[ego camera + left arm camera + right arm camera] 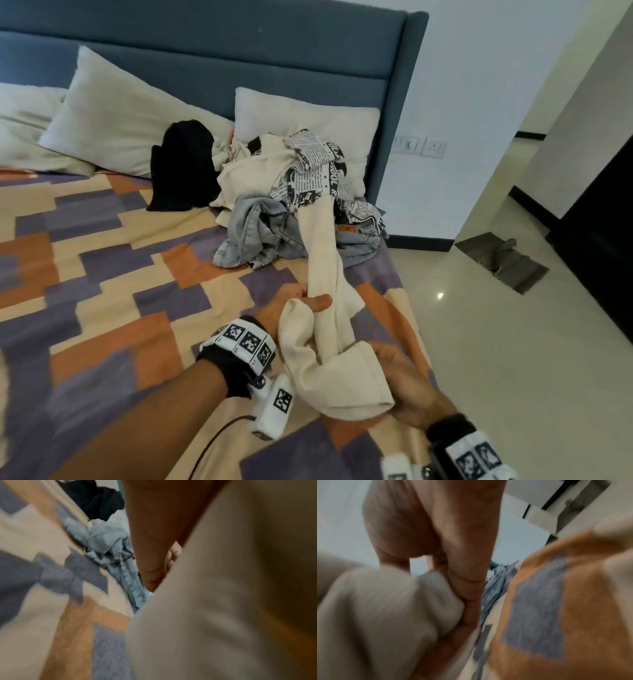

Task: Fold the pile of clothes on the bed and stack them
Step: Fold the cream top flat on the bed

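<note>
No garment is folded or stacked yet, it seems. The pile of clothes lies at centre right on the bed. Below it, the left hand and right hand both grip the cream garment, stretched from the pile.

Bare forearms; black wrist straps, white marker-tagged camera modules, thin black cable.

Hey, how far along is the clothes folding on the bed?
Done: nothing, no folded stack shows. In hand: both hands, left and right, grip the cream garment, which trails from the pile. Left: grey jeans, newsprint-pattern piece, black garment.
</note>
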Action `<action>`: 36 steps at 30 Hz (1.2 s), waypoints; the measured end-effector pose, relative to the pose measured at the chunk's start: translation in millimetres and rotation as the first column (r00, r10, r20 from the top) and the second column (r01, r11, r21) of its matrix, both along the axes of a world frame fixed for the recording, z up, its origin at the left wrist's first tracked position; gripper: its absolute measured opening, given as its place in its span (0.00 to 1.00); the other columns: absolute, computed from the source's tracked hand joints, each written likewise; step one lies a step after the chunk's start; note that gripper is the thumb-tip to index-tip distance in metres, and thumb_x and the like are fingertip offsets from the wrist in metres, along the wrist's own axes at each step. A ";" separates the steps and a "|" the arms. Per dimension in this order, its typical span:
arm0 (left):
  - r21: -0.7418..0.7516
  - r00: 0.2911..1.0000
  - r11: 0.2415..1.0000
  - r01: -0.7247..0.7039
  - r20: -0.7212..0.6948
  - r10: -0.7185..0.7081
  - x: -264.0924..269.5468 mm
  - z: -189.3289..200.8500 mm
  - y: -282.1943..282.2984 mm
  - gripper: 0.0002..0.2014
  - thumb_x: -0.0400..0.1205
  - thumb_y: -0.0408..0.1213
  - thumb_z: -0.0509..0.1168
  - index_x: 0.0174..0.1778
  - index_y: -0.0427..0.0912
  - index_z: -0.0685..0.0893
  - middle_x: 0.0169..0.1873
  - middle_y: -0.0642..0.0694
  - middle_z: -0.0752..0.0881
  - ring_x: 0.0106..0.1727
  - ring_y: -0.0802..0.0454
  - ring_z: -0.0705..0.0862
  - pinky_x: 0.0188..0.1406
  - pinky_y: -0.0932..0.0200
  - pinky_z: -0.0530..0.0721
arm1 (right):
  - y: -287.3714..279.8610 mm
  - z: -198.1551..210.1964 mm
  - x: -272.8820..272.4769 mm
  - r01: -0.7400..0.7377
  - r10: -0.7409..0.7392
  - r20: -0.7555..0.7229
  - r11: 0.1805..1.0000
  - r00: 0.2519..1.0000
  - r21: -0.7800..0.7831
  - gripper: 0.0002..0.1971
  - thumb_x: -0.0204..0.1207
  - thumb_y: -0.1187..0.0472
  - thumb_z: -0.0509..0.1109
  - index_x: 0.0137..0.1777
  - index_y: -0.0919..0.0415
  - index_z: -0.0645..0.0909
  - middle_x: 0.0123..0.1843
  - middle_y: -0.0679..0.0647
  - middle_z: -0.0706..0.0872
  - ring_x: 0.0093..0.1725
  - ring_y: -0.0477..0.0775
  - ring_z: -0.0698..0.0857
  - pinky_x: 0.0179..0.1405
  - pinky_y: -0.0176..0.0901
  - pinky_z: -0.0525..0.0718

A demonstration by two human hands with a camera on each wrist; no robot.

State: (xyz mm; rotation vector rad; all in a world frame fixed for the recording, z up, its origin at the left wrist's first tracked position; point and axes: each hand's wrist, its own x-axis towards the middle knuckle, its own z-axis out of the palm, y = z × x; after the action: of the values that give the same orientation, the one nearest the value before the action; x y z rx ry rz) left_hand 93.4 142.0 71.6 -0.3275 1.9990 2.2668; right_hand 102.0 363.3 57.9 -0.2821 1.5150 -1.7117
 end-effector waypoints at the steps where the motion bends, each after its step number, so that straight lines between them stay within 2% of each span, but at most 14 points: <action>1: -0.023 0.999 1.000 0.001 -0.051 -0.002 13.5 3.8 -4.3 0.05 0.80 0.28 0.69 0.51 0.33 0.85 0.41 0.42 0.91 0.41 0.50 0.89 0.41 0.56 0.87 | 12.4 -8.1 -2.3 0.009 -0.004 -0.054 0.995 0.999 0.101 0.10 0.71 0.63 0.77 0.51 0.66 0.89 0.46 0.62 0.90 0.39 0.54 0.89 0.34 0.43 0.86; 4: -0.182 0.955 0.982 -0.048 -0.295 -0.008 73.2 37.5 -8.3 0.06 0.77 0.25 0.70 0.44 0.39 0.87 0.36 0.49 0.90 0.37 0.58 0.87 0.39 0.59 0.83 | 40.7 -10.2 -2.4 0.163 -0.069 -0.262 0.920 0.963 0.356 0.11 0.70 0.82 0.70 0.50 0.72 0.85 0.45 0.65 0.87 0.42 0.64 0.89 0.35 0.49 0.88; 6: -0.316 0.905 0.947 0.062 -0.383 -0.187 119.4 62.8 -7.0 0.11 0.77 0.23 0.70 0.38 0.45 0.89 0.33 0.54 0.90 0.36 0.62 0.87 0.38 0.66 0.82 | 45.6 -6.1 -2.2 0.275 -0.136 -0.360 0.889 0.923 0.367 0.10 0.76 0.79 0.68 0.55 0.72 0.85 0.49 0.68 0.90 0.52 0.72 0.89 0.41 0.52 0.87; 8: -0.513 0.830 0.802 0.307 -0.268 -0.489 159.9 77.5 -2.3 0.06 0.78 0.25 0.71 0.43 0.39 0.91 0.39 0.52 0.91 0.43 0.58 0.88 0.44 0.62 0.84 | 37.9 3.7 0.5 0.284 -0.240 -0.225 0.941 0.944 0.186 0.14 0.79 0.66 0.71 0.63 0.70 0.82 0.57 0.70 0.88 0.53 0.71 0.89 0.46 0.58 0.86; 10: -0.636 0.694 0.541 0.551 -0.011 -0.720 181.3 73.5 -4.2 0.07 0.79 0.31 0.71 0.51 0.34 0.89 0.45 0.46 0.90 0.48 0.54 0.86 0.54 0.55 0.84 | 19.3 19.4 9.9 0.316 -0.313 -0.079 0.948 0.947 0.034 0.25 0.74 0.50 0.73 0.66 0.65 0.81 0.60 0.67 0.88 0.55 0.69 0.89 0.48 0.60 0.87; 13: -0.727 0.731 0.346 0.594 0.307 -0.609 179.1 56.2 -22.5 0.17 0.83 0.36 0.68 0.69 0.46 0.83 0.55 0.51 0.88 0.55 0.58 0.84 0.63 0.59 0.80 | -5.6 27.2 21.8 0.308 -0.308 0.027 0.951 0.951 0.020 0.17 0.79 0.49 0.70 0.59 0.62 0.81 0.53 0.62 0.90 0.51 0.66 0.90 0.38 0.53 0.89; 16: -0.817 0.924 0.460 0.349 0.217 -0.316 161.9 34.5 -43.8 0.18 0.84 0.38 0.66 0.71 0.47 0.80 0.47 0.53 0.89 0.51 0.54 0.87 0.60 0.57 0.83 | -26.1 -0.3 32.0 0.095 -0.099 0.001 0.960 0.995 0.265 0.07 0.84 0.58 0.67 0.57 0.60 0.81 0.41 0.52 0.88 0.37 0.52 0.88 0.26 0.36 0.81; 18: -0.754 0.964 0.603 0.261 0.172 -0.202 149.3 17.6 -47.6 0.13 0.83 0.37 0.67 0.63 0.43 0.84 0.40 0.48 0.90 0.44 0.49 0.88 0.52 0.54 0.87 | -39.3 -30.3 33.6 0.027 0.072 -0.161 0.839 0.984 0.543 0.20 0.79 0.52 0.73 0.65 0.62 0.77 0.51 0.52 0.85 0.38 0.47 0.84 0.27 0.33 0.78; 21: -0.659 0.988 0.743 0.117 0.156 -0.016 137.1 -7.1 -37.6 0.10 0.84 0.34 0.66 0.60 0.39 0.84 0.34 0.42 0.87 0.33 0.51 0.83 0.31 0.62 0.81 | -55.5 -81.2 29.7 0.189 0.085 -0.379 0.754 0.921 0.629 0.40 0.71 0.38 0.76 0.75 0.64 0.71 0.69 0.56 0.82 0.54 0.54 0.85 0.48 0.42 0.85; 25: -0.553 0.976 0.823 -0.125 0.082 0.203 125.0 -46.6 -26.6 0.08 0.83 0.29 0.66 0.55 0.34 0.87 0.46 0.36 0.87 0.42 0.49 0.83 0.46 0.57 0.83 | -74.3 -116.7 26.4 0.380 0.152 -0.565 0.597 0.811 0.706 0.45 0.69 0.39 0.77 0.77 0.66 0.66 0.71 0.60 0.76 0.70 0.66 0.77 0.68 0.56 0.76; 28: -0.489 0.953 0.848 -0.204 0.099 0.286 124.3 -56.4 -23.6 0.07 0.84 0.34 0.65 0.43 0.49 0.85 0.41 0.48 0.85 0.42 0.51 0.83 0.51 0.49 0.85 | -87.1 -103.9 28.9 0.283 -0.096 -0.383 0.837 0.919 0.469 0.28 0.70 0.63 0.78 0.70 0.65 0.77 0.63 0.61 0.86 0.64 0.67 0.83 0.65 0.61 0.82; 31: -0.292 0.926 0.907 -0.303 0.135 0.353 119.7 -44.4 -29.0 0.10 0.86 0.45 0.63 0.41 0.47 0.82 0.36 0.49 0.81 0.32 0.54 0.80 0.35 0.55 0.80 | -87.1 -69.1 41.8 0.210 -0.178 -0.239 0.971 0.955 0.116 0.23 0.61 0.70 0.73 0.59 0.61 0.86 0.52 0.57 0.92 0.54 0.63 0.89 0.59 0.62 0.86; 34: 0.068 0.900 0.913 -0.402 0.213 0.380 117.4 -24.2 -38.8 0.20 0.84 0.57 0.61 0.47 0.42 0.83 0.33 0.44 0.83 0.25 0.49 0.83 0.29 0.57 0.80 | -71.5 -32.1 65.2 -0.142 0.151 -0.449 0.988 0.881 0.052 0.12 0.67 0.73 0.75 0.51 0.66 0.88 0.47 0.51 0.89 0.47 0.47 0.86 0.50 0.41 0.84; 36: 0.141 0.912 0.915 -0.379 0.225 0.343 118.7 -18.3 -39.4 0.20 0.82 0.51 0.66 0.61 0.39 0.84 0.47 0.40 0.90 0.42 0.45 0.90 0.38 0.53 0.86 | -57.5 -15.6 79.0 -0.407 0.460 -0.504 0.887 0.731 0.218 0.09 0.70 0.74 0.77 0.43 0.60 0.87 0.44 0.46 0.88 0.43 0.44 0.84 0.44 0.38 0.81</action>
State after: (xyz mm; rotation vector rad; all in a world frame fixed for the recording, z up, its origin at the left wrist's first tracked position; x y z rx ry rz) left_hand 212.1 102.6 53.4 -0.9360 1.7330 2.4843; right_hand 181.0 305.8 42.3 -1.0702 1.7399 -1.2212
